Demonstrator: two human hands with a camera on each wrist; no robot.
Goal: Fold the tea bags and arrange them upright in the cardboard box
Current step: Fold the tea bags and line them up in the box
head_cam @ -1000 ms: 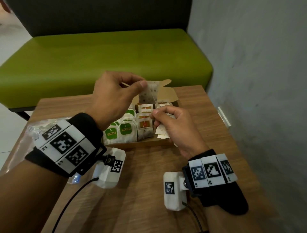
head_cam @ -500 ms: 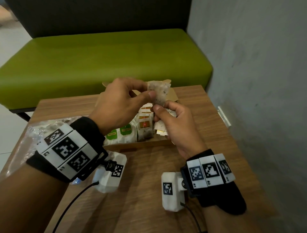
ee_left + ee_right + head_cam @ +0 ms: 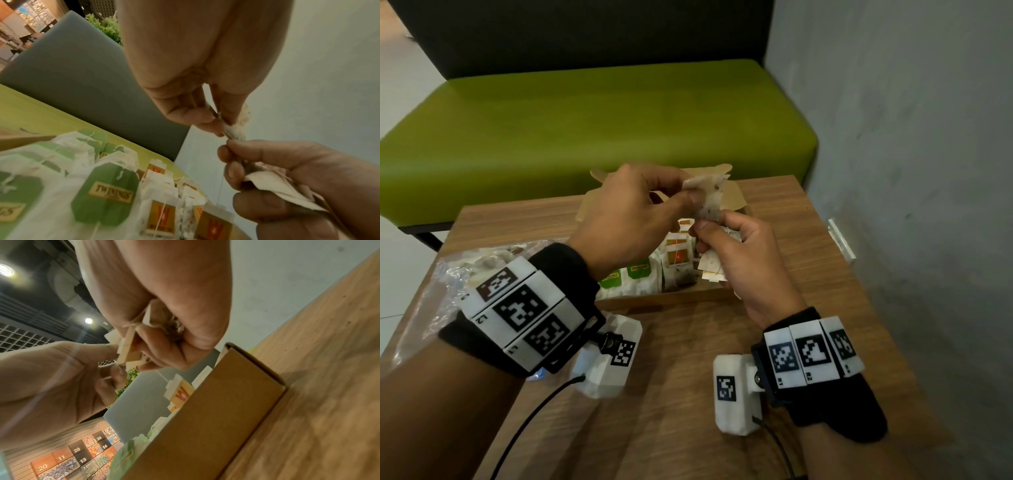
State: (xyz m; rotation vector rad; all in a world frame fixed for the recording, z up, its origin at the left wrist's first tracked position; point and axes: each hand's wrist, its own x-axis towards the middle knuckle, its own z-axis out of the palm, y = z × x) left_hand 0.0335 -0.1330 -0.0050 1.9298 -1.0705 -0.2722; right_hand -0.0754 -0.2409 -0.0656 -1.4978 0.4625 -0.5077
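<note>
- Nearest, right hand [image 3: 736,253]: fingers curled round a bunch of spare tea bags [image 3: 714,265] with their strings and tags, while thumb and forefinger pinch the bottom edge of the bag being folded. Risk: too much in one fist. Loosen it for the fold and the spare bunch likely drops, or a string snags.
- Left hand [image 3: 633,212]: thumb and fingertips pinch the top of the tea bag [image 3: 710,197], held in the air above the far part of the cardboard box [image 3: 664,297]. It looks like thin paper with loose leaf inside. Pulling the two pinches apart could tear it or spill tea.
- Fold looks part-done and bag is crumpled. A skewed crease probably means it won't stand upright in the row.
- Box below: green-tag bags [image 3: 107,194] on the left, orange-tag bags [image 3: 677,255] beside them, standing packed close together. Pushing a new bag in could tip neighbours or catch their strings. I can't tell how much free slot is left, the hands cover it.
- Plastic bag [image 3: 448,284] lies on the table [image 3: 688,428] left of the box, under the left forearm. A wrist sweep could drag it.
</note>
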